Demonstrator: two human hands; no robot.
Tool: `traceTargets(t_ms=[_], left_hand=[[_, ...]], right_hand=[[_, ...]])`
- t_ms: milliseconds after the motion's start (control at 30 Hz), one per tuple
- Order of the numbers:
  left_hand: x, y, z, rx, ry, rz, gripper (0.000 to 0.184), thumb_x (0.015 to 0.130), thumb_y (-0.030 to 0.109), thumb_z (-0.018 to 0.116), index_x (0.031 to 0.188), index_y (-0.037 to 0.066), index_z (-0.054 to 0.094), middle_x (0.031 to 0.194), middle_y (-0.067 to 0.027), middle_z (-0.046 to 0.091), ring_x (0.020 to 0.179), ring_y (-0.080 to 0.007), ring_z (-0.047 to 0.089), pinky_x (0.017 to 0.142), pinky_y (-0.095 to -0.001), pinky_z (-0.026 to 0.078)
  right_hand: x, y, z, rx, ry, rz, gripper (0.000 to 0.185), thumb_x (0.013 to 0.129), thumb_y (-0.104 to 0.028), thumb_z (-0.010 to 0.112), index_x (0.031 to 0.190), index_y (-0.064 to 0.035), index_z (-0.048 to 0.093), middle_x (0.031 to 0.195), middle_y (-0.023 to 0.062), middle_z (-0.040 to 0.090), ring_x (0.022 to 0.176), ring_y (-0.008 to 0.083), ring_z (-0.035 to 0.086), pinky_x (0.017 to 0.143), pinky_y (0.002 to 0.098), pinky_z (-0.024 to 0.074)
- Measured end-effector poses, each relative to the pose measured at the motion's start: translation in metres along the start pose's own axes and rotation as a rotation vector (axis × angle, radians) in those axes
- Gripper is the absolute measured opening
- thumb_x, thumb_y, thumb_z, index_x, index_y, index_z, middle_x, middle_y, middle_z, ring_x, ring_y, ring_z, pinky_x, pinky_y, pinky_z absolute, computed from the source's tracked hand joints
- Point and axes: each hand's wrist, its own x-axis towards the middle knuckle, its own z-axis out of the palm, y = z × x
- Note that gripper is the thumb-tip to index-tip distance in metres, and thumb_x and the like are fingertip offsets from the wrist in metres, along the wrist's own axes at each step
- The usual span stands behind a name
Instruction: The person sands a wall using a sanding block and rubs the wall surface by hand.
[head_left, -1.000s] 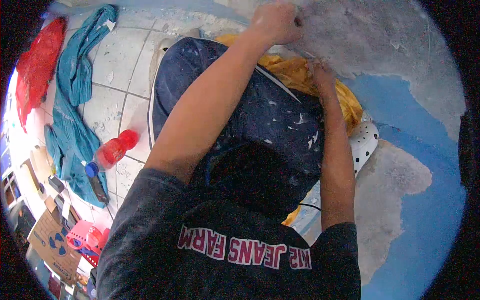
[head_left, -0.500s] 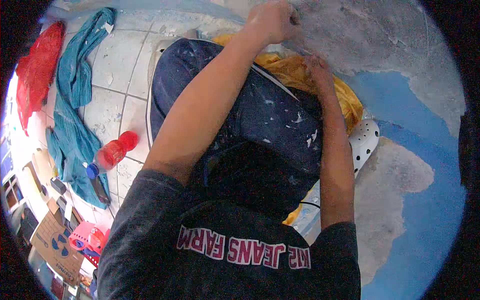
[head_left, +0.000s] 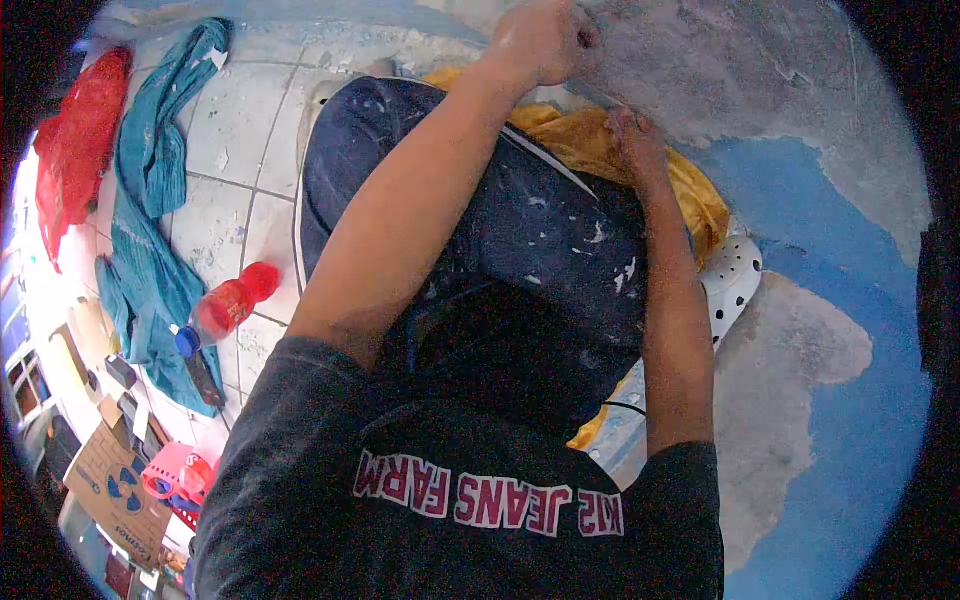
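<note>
My left hand [head_left: 545, 45] is closed in a fist in front of the bare grey surface [head_left: 700, 70] at the top. Whatever it grips is hidden; only a small dark spot shows at its edge. Lower and to the right, my right hand [head_left: 638, 145] has its fingers pinched together beside the mustard-yellow cloth [head_left: 570, 140]. A faint thin line runs between the two hands, too blurred to name. Below my forearms are my bent legs in dark, paint-flecked trousers [head_left: 540, 225].
Blue paint [head_left: 860, 250] borders the grey patches on the right, near a white clog [head_left: 735, 285]. On the white tiles [head_left: 215, 215] at left lie a teal cloth [head_left: 150, 170], a red cloth [head_left: 80, 150] and a red-labelled bottle [head_left: 225, 310]. A cardboard box [head_left: 115, 490] and pink basket [head_left: 165, 475] stand lower left.
Both hands keep almost the same place and closed shape. The view has shifted very slightly, with the clog and bottle a few pixels over.
</note>
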Motion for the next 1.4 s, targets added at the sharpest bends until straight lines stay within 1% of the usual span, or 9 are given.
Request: traceTargets(t_ms=[233, 433, 500, 633, 733, 800, 900, 1100, 1400], left_hand=[[-0.001, 0.006, -0.007, 0.013, -0.117, -0.068, 0.024, 0.078, 0.024, 0.066, 0.083, 0.001, 0.069, 0.078, -0.0206, 0.065, 0.073, -0.0334, 0.064, 0.070, -0.0436, 0.050], [-0.002, 0.009, -0.008, -0.057, -0.104, -0.084, 0.027, 0.079, 0.026, 0.065, 0.086, 0.001, 0.069, 0.082, -0.0205, 0.066, 0.078, -0.0346, 0.065, 0.072, -0.0436, 0.051], [-0.003, 0.000, 0.017, 0.077, 0.072, -0.048, 0.027, 0.079, 0.027, 0.066, 0.086, 0.001, 0.069, 0.083, -0.0201, 0.066, 0.079, -0.0341, 0.065, 0.073, -0.0437, 0.051], [0.003, -0.003, 0.007, -0.016, -0.068, 0.005, 0.030, 0.079, 0.029, 0.066, 0.086, 0.001, 0.070, 0.088, -0.0192, 0.067, 0.084, -0.0334, 0.066, 0.076, -0.0438, 0.052], [0.000, 0.003, 0.001, 0.008, -0.095, -0.051, 0.031, 0.079, 0.031, 0.067, 0.085, 0.001, 0.070, 0.088, -0.0191, 0.067, 0.084, -0.0342, 0.066, 0.076, -0.0439, 0.052], [0.003, -0.004, 0.008, 0.000, -0.073, -0.005, 0.032, 0.079, 0.032, 0.067, 0.085, 0.000, 0.070, 0.089, -0.0194, 0.067, 0.084, -0.0349, 0.065, 0.076, -0.0440, 0.052], [0.001, -0.005, 0.013, 0.072, 0.016, -0.002, 0.034, 0.079, 0.033, 0.067, 0.084, 0.000, 0.070, 0.089, -0.0204, 0.067, 0.083, -0.0357, 0.065, 0.075, -0.0444, 0.052], [0.006, -0.004, 0.006, 0.116, -0.097, -0.032, 0.034, 0.078, 0.034, 0.066, 0.081, 0.000, 0.069, 0.087, -0.0230, 0.066, 0.081, -0.0364, 0.065, 0.073, -0.0454, 0.052], [0.001, 0.001, 0.005, -0.021, -0.078, -0.050, 0.031, 0.077, 0.031, 0.067, 0.082, 0.001, 0.069, 0.077, -0.0199, 0.067, 0.075, -0.0356, 0.065, 0.070, -0.0448, 0.051]], right_hand=[[-0.009, -0.017, 0.001, -0.278, -0.015, 0.007, 0.037, 0.097, -0.041, 0.051, 0.097, -0.0066, 0.066, 0.074, 0.0022, 0.060, 0.061, 0.0139, 0.053, 0.058, 0.0286, 0.0435], [0.049, 0.048, -0.009, -0.952, 0.141, -0.917, 0.034, 0.096, -0.037, 0.053, 0.093, -0.0057, 0.064, 0.081, 0.0037, 0.061, 0.066, 0.0128, 0.053, 0.058, 0.0288, 0.0436], [0.020, 0.016, -0.007, 0.022, -0.123, 0.004, 0.032, 0.098, -0.035, 0.051, 0.098, -0.0048, 0.063, 0.084, 0.0045, 0.062, 0.070, 0.0137, 0.054, 0.062, 0.0307, 0.0457], [0.004, 0.001, -0.006, 0.171, -0.098, -0.061, 0.034, 0.099, -0.035, 0.049, 0.100, -0.0042, 0.063, 0.081, 0.0042, 0.061, 0.070, 0.0150, 0.055, 0.068, 0.0327, 0.0464], [0.023, 0.022, -0.014, -0.191, -0.101, -0.131, 0.034, 0.100, -0.034, 0.048, 0.102, -0.0034, 0.063, 0.080, 0.0057, 0.062, 0.069, 0.0172, 0.055, 0.071, 0.0349, 0.0463], [0.089, 0.097, -0.023, -1.472, 0.166, -1.139, 0.028, 0.097, -0.028, 0.052, 0.104, -0.0036, 0.063, 0.088, 0.0113, 0.065, 0.079, 0.0234, 0.061, 0.077, 0.0373, 0.0484], [0.011, 0.000, -0.011, -0.375, -0.159, -0.166, 0.029, 0.090, -0.020, 0.055, 0.115, -0.0046, 0.061, 0.105, 0.0174, 0.066, 0.097, 0.0330, 0.062, 0.087, 0.0423, 0.0490], [0.055, 0.061, -0.024, -1.239, 0.058, -1.124, 0.034, 0.094, -0.019, 0.049, 0.125, -0.0058, 0.056, 0.121, 0.0190, 0.060, 0.112, 0.0370, 0.056, 0.093, 0.0470, 0.0469], [0.027, 0.029, -0.016, -0.690, -0.068, -0.480, 0.038, 0.100, -0.032, 0.042, 0.120, -0.0050, 0.059, 0.112, 0.0222, 0.063, 0.098, 0.0364, 0.062, 0.087, 0.0451, 0.0488]])
